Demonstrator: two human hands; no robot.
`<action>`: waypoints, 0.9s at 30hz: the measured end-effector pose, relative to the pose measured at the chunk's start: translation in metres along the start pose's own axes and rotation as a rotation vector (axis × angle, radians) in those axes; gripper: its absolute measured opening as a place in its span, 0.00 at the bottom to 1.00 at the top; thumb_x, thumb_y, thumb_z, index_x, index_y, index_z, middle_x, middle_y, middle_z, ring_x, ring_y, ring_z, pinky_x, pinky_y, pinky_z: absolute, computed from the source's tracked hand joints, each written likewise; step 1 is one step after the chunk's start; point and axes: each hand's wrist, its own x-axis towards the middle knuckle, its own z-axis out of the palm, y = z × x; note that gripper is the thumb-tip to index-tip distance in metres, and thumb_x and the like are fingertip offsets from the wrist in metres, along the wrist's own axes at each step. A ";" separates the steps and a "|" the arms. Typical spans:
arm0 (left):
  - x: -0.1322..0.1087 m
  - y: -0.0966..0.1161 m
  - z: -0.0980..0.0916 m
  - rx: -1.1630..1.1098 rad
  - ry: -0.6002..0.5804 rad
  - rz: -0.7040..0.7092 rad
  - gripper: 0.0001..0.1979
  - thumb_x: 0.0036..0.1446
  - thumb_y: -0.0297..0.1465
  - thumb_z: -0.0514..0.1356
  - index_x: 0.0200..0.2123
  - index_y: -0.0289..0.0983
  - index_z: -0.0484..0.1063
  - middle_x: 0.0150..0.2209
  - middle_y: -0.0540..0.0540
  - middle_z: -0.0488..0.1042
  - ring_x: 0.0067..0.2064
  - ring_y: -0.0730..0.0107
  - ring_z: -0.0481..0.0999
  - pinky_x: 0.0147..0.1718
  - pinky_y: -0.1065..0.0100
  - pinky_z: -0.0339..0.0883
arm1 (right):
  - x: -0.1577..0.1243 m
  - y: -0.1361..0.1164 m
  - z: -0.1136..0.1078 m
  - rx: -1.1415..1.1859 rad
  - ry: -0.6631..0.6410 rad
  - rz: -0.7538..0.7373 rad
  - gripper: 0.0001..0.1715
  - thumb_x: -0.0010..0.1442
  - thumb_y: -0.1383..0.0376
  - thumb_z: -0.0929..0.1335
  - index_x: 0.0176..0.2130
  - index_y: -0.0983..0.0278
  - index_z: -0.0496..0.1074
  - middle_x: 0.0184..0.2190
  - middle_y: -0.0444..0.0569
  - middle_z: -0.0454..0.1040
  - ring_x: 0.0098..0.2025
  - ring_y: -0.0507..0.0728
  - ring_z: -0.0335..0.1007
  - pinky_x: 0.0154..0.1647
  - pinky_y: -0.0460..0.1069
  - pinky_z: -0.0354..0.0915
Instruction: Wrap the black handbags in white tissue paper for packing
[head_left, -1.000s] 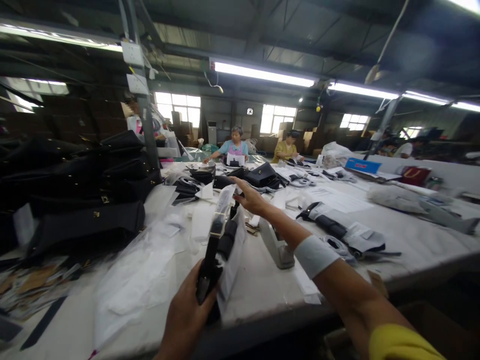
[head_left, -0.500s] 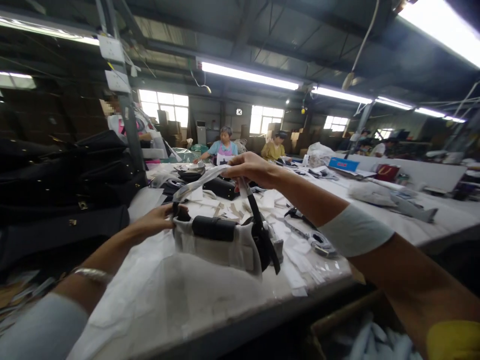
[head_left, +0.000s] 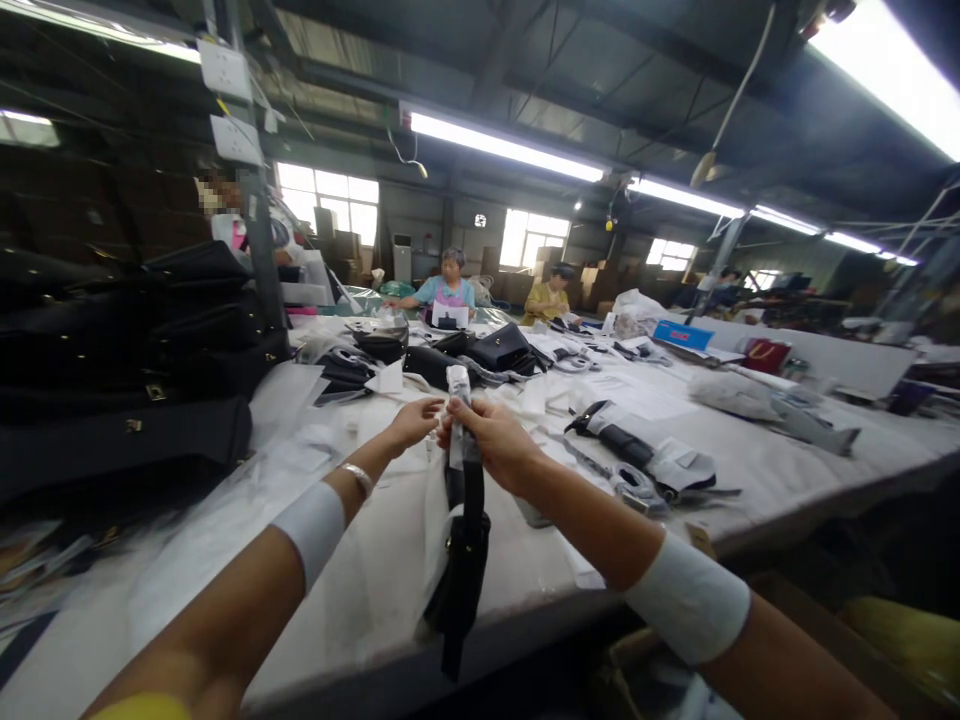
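Facing end-on now, black bag (head_left: 466, 572)

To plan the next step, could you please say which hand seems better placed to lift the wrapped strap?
Probably the right hand, which grips the wrapped strap; the left hand is beside it, its contact unclear.

Tube lamps (head_left: 510, 145) hang overhead, and daylight glares plain white through the windows (head_left: 534, 240) in the far wall. The nearest lamp (head_left: 892, 60), at top right, is blown out, a pale haze beside it. The ceiling (head_left: 405, 60) stays dim, and the black bags (head_left: 127, 430) sink into shadow. Soft light covers the desk (head_left: 532, 560); beneath it is dark. The fingers (head_left: 466, 413) look slightly soft, the lower left corner is smeared, and the wide lens stretches the edges.
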 end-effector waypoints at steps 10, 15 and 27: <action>-0.255 -0.033 0.008 -0.091 0.037 -0.322 0.17 0.61 0.47 0.58 0.36 0.39 0.74 0.31 0.45 0.78 0.34 0.61 0.79 0.32 0.66 0.72 | -0.141 0.090 -0.049 -0.697 0.220 0.053 0.22 0.63 0.47 0.66 0.33 0.61 0.77 0.26 0.48 0.78 0.28 0.57 0.75 0.31 0.48 0.70; -0.307 -0.045 0.055 -0.384 -0.038 -0.451 0.17 0.54 0.42 0.65 0.42 0.38 0.76 0.41 0.42 0.80 0.43 0.57 0.80 0.42 0.64 0.72 | -0.165 0.144 -0.031 -0.762 0.107 0.156 0.25 0.58 0.45 0.68 0.40 0.61 0.81 0.31 0.52 0.82 0.32 0.62 0.77 0.36 0.51 0.72; -0.235 -0.045 -0.080 0.504 0.150 -0.332 0.15 0.64 0.42 0.54 0.36 0.40 0.76 0.35 0.47 0.80 0.39 0.61 0.78 0.40 0.66 0.67 | -0.158 0.140 -0.007 -0.387 0.106 0.316 0.33 0.52 0.38 0.70 0.38 0.64 0.80 0.30 0.51 0.80 0.23 0.55 0.69 0.24 0.48 0.65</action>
